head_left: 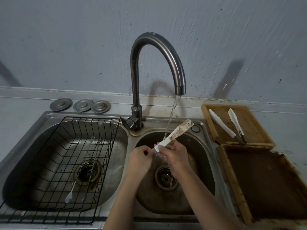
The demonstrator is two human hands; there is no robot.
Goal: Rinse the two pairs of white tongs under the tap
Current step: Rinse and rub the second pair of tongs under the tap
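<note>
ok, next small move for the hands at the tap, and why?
Probably slide the stained white tongs down-left so the brown-smeared upper end meets the water stream. The stream now lands near the lower handle, just above where both hands hold it, and the smears higher up look unrinsed.

This is a well-used kitchen, at the washing-up spot: a stainless double sink [206, 130] is set into a grey surface [25, 103] against a stained painted wall [66, 47]. A curved tap [159, 47] runs water into the right basin, a black wire rack [69, 163] sits in the left, and three metal drain plugs [81, 105] lie behind. Wooden trays [216, 128] at the right hold white tongs [222, 125].
</note>
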